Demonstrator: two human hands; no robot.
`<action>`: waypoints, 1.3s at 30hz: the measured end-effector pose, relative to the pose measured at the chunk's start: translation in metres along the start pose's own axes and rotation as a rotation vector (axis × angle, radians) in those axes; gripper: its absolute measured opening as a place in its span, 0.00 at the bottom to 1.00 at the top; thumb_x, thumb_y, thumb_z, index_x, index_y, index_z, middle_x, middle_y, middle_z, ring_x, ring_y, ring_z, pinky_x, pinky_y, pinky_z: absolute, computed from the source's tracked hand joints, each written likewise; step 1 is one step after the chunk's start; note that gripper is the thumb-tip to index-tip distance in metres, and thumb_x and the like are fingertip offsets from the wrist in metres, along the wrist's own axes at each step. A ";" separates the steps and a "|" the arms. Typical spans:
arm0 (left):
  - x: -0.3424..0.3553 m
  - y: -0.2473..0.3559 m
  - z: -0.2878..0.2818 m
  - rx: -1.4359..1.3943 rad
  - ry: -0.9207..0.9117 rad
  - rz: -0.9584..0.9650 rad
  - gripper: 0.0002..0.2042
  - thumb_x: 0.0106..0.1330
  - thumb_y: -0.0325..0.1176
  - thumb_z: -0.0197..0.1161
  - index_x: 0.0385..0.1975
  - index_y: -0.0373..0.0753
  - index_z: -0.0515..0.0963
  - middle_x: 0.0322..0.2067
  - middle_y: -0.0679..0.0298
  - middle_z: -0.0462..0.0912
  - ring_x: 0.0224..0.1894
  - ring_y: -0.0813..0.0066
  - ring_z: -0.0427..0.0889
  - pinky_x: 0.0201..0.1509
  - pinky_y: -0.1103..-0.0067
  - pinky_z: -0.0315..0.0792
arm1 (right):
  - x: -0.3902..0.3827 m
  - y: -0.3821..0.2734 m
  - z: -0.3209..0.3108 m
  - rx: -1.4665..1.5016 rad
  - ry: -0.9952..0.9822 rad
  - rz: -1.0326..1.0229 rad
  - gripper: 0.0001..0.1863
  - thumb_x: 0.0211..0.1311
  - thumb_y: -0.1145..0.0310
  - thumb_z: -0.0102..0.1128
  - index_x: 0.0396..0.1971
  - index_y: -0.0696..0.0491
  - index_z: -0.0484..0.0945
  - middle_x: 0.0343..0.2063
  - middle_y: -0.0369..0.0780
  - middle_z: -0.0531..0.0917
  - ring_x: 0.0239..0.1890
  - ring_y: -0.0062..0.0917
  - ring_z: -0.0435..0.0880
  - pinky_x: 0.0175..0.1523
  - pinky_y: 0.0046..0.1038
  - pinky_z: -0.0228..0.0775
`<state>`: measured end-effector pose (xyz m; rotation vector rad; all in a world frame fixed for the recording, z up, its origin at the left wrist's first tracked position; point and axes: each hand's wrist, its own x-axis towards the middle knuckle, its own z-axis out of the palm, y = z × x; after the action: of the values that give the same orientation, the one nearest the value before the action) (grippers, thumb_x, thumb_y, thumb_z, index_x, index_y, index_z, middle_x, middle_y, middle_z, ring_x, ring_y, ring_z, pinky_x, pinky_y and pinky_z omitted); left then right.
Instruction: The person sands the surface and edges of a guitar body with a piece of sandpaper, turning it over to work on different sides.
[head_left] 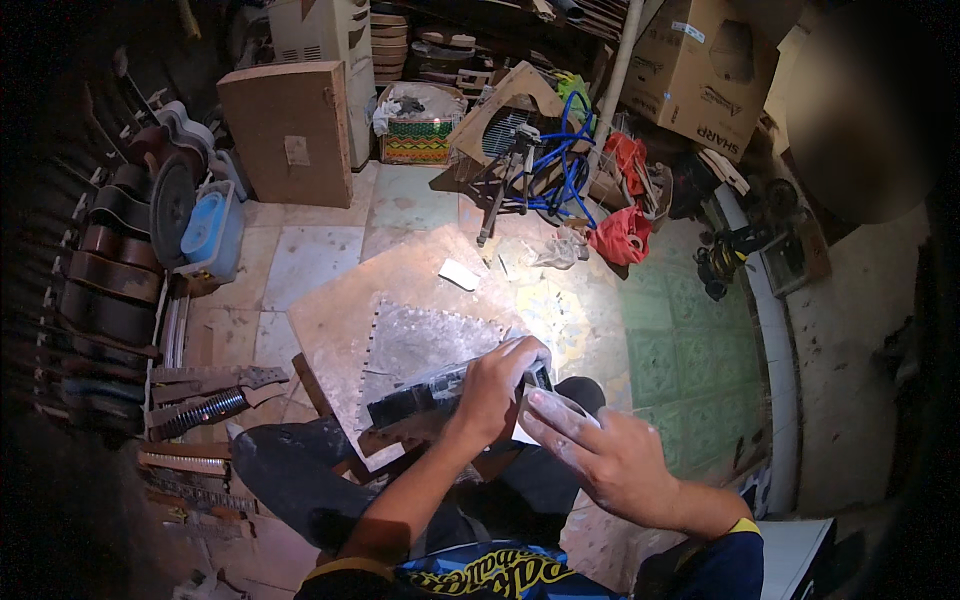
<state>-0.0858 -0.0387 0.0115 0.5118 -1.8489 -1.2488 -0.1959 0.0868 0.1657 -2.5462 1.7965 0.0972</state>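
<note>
A dark, glossy, box-like piece [415, 398] smeared with pale dust lies across a dusty, dark-edged sheet with small pale marks along its border [420, 335]. My left hand [497, 385] is closed over the right end of the piece, knuckles up. Against that same end my right hand [595, 450] presses with its fingers together and whitened by dust. A thin pale edge shows by those fingers; what they hold is mostly hidden. Under the work is a tan board [330, 310] lying at an angle in front of my knees. A small white pad [459, 275] rests on its far part.
Several guitar-like bodies [120, 255] line the left side. Near my left knee lie saws and rasp-like tools [215, 410]. A blue tub [205, 225], a cardboard slab [285, 135], a blue hose [575, 150] and red bags [622, 235] stand farther off. Large cartons [690, 75] are at back right.
</note>
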 end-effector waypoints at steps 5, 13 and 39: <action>-0.005 -0.009 0.012 -0.151 -0.015 -0.024 0.18 0.48 0.38 0.70 0.38 0.41 0.74 0.33 0.52 0.80 0.39 0.44 0.81 0.41 0.61 0.75 | 0.014 0.011 0.012 -0.017 0.066 0.040 0.34 0.55 0.73 0.58 0.67 0.44 0.71 0.67 0.30 0.73 0.29 0.27 0.75 0.33 0.29 0.74; 0.008 0.009 -0.007 0.049 0.000 0.055 0.19 0.48 0.36 0.73 0.38 0.40 0.74 0.32 0.54 0.80 0.37 0.50 0.82 0.41 0.64 0.76 | -0.028 0.010 -0.019 0.302 0.198 0.140 0.30 0.44 0.84 0.61 0.52 0.49 0.85 0.55 0.43 0.84 0.33 0.33 0.88 0.39 0.28 0.80; -0.018 -0.008 -0.010 -0.113 -0.070 -0.011 0.21 0.49 0.32 0.71 0.44 0.35 0.76 0.39 0.48 0.80 0.45 0.46 0.81 0.49 0.66 0.75 | 0.001 -0.001 0.049 0.399 0.279 0.114 0.45 0.37 0.82 0.64 0.65 0.50 0.74 0.66 0.43 0.75 0.32 0.35 0.79 0.37 0.32 0.76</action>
<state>-0.0682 -0.0350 -0.0010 0.4216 -1.8231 -1.3859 -0.1966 0.0885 0.1169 -2.2603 1.8182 -0.5804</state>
